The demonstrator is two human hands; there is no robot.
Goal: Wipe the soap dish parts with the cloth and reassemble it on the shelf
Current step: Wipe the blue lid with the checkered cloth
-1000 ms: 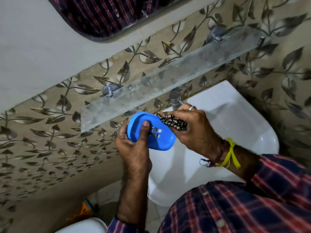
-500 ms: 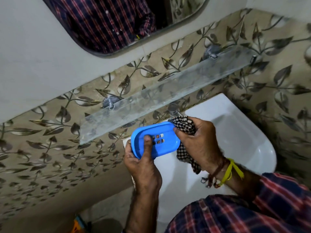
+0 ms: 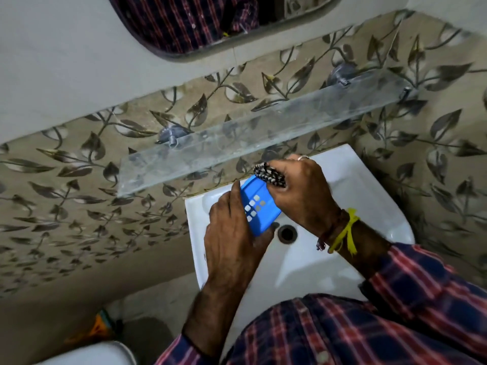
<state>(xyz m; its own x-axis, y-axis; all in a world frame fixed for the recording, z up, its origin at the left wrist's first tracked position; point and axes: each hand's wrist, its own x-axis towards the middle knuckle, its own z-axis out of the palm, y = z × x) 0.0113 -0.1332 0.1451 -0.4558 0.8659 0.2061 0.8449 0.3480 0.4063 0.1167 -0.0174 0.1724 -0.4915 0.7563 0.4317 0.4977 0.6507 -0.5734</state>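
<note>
The left hand (image 3: 232, 233) grips a blue soap dish part (image 3: 259, 209) over the white sink (image 3: 369, 196), fingers wrapped around its left edge and under its near end. The part is tilted, its far end up, and the grid of small square drain holes in its middle faces the camera. The right hand (image 3: 303, 188) is closed around a bunched black-and-white checked cloth (image 3: 268, 173) and presses it against the far end of the part, so cloth and plastic touch there. A ring shows on 1 finger of that hand, and a yellow thread (image 3: 345, 233) is tied around the wrist beside a darker band. The sink drain (image 3: 287, 233) lies just right of the part's near end. The clear glass shelf (image 3: 237, 146) runs along the leaf-patterned wall above the sink, just beyond both hands, held by 2 metal brackets. A mirror (image 3: 210, 19) hangs further up the wall and reflects a plaid shirt.
</note>
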